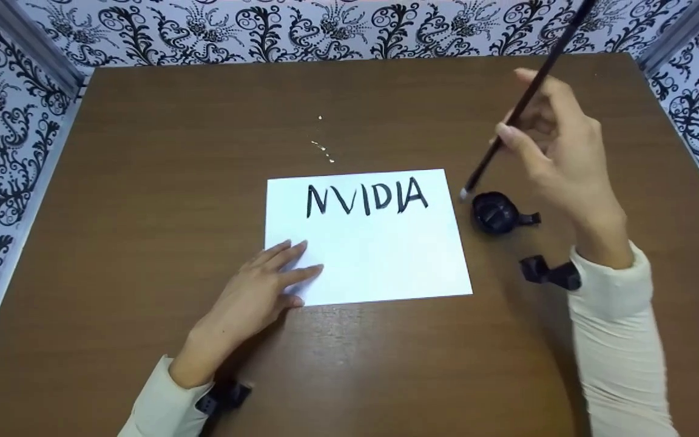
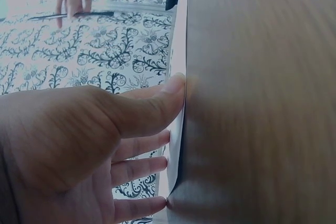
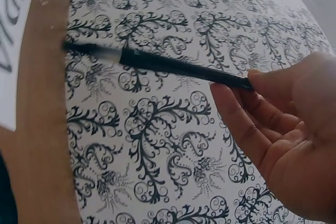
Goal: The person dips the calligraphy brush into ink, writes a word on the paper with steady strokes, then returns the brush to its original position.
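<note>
A white sheet of paper (image 1: 386, 255) lies on the brown table, with "NVIDIA" lettered in black along its upper part. My left hand (image 1: 258, 285) rests on the sheet's lower left corner, fingers spread. In the left wrist view the thumb (image 2: 163, 100) touches the paper's edge. My right hand (image 1: 568, 145) pinches a dark-handled ink brush (image 1: 531, 91) between thumb and fingers, raised right of the sheet. The right wrist view shows the brush's dark, blurred bristles (image 3: 84, 48) and a pale band behind them. Below the brush's lower end sits a small black ink dish (image 1: 495, 213) with a short handle.
Small pale flecks (image 1: 322, 147) lie on the table (image 1: 173, 152) beyond the paper. Patterned black-and-white panels (image 1: 325, 30) rise along the back and sides. Each wrist carries a small black device, such as the right wrist camera (image 1: 550, 273).
</note>
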Available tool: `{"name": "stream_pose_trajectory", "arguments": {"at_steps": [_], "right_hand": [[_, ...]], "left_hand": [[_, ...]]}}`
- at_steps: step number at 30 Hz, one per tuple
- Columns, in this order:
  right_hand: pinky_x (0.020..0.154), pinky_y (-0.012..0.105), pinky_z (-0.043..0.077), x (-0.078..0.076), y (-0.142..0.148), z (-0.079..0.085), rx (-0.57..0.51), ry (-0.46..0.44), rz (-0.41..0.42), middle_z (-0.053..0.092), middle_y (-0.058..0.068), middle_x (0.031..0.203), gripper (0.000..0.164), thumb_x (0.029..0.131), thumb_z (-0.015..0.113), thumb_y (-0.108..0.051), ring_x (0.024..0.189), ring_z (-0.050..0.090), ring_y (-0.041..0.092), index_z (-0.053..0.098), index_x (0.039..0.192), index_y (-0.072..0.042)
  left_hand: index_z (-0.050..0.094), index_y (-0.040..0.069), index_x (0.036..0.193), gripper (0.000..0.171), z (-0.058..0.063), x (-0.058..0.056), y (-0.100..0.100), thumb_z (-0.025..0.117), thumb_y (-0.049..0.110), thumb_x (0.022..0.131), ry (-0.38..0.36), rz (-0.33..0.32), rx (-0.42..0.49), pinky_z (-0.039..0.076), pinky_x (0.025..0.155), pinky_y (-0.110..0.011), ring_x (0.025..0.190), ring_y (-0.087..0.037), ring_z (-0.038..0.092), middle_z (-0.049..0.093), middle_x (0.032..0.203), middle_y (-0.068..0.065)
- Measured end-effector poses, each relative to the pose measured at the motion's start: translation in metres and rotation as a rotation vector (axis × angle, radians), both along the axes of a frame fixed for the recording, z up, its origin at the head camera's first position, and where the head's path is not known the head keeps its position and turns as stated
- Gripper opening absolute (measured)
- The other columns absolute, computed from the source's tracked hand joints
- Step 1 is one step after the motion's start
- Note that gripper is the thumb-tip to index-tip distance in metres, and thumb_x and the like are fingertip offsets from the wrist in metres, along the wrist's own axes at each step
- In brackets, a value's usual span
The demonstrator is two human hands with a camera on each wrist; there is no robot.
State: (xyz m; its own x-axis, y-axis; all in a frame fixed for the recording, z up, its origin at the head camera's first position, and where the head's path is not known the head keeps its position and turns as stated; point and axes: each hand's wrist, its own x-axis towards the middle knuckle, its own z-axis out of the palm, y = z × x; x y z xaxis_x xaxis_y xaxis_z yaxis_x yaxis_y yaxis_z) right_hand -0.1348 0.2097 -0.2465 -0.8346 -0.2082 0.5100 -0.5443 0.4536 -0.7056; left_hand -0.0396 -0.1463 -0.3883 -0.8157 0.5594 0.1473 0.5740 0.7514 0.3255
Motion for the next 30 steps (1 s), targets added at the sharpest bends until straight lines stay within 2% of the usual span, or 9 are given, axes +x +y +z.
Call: {"name": "stream_pose_trajectory", "arguments": {"at_steps": [4, 7, 11, 18, 25, 30], "right_hand": [[0.067, 0.026, 0.051, -0.003, 0.021, -0.009, 0.018, -0.154, -0.054, 0.059, 0.018, 0.083, 0.073, 0.078, 0.064, 0.0, 0.071, 0.062, 0.022, 0.028, 0.138, -0.023], [0.062, 0.026, 0.051, -0.009, 0.04, -0.016, 0.046, -0.229, -0.065, 0.059, 0.018, 0.084, 0.079, 0.077, 0.066, 0.0, 0.066, 0.061, 0.023, 0.024, 0.139, -0.022], [0.059, 0.025, 0.051, -0.015, 0.064, -0.023, 0.118, -0.334, -0.106, 0.06, 0.015, 0.087, 0.076, 0.077, 0.068, -0.009, 0.063, 0.063, 0.021, 0.026, 0.14, -0.021], [0.055, 0.025, 0.051, -0.027, 0.09, -0.042, 0.214, -0.563, -0.203, 0.065, 0.008, 0.086, 0.072, 0.079, 0.067, -0.025, 0.058, 0.064, 0.02, 0.029, 0.139, -0.011], [0.059, 0.032, 0.052, -0.041, 0.094, -0.067, 0.34, -0.687, -0.22, 0.065, 0.015, 0.093, 0.069, 0.082, 0.065, -0.025, 0.067, 0.065, 0.025, 0.03, 0.137, -0.003], [0.058, 0.034, 0.052, -0.048, 0.095, -0.078, 0.422, -0.693, -0.224, 0.065, 0.017, 0.091, 0.064, 0.082, 0.064, -0.024, 0.067, 0.065, 0.025, 0.034, 0.134, -0.002]], "left_hand": [[0.056, 0.022, 0.122, 0.048, -0.001, -0.001, 0.0, 0.069, 0.026, 0.076, -0.006, -0.001, 0.001, 0.03, 0.095, -0.054, 0.125, -0.031, 0.032, 0.039, 0.136, -0.01], [0.056, 0.022, 0.122, 0.048, -0.001, -0.001, 0.001, 0.069, 0.026, 0.076, -0.004, -0.006, -0.001, 0.03, 0.095, -0.053, 0.125, -0.032, 0.032, 0.039, 0.136, -0.01], [0.056, 0.022, 0.122, 0.048, -0.001, -0.001, 0.001, 0.069, 0.027, 0.076, 0.001, -0.009, -0.002, 0.031, 0.094, -0.053, 0.125, -0.032, 0.032, 0.039, 0.136, -0.01], [0.055, 0.023, 0.123, 0.048, -0.001, 0.0, 0.0, 0.068, 0.028, 0.077, -0.006, -0.007, -0.007, 0.031, 0.094, -0.054, 0.125, -0.032, 0.032, 0.038, 0.137, -0.01], [0.056, 0.023, 0.122, 0.047, -0.002, 0.0, 0.0, 0.067, 0.029, 0.077, 0.01, 0.002, -0.006, 0.033, 0.093, -0.053, 0.125, -0.032, 0.033, 0.039, 0.136, -0.01], [0.055, 0.023, 0.123, 0.046, -0.001, 0.0, 0.0, 0.065, 0.03, 0.078, 0.006, 0.001, -0.013, 0.032, 0.094, -0.051, 0.125, -0.03, 0.032, 0.039, 0.136, -0.009]]}}
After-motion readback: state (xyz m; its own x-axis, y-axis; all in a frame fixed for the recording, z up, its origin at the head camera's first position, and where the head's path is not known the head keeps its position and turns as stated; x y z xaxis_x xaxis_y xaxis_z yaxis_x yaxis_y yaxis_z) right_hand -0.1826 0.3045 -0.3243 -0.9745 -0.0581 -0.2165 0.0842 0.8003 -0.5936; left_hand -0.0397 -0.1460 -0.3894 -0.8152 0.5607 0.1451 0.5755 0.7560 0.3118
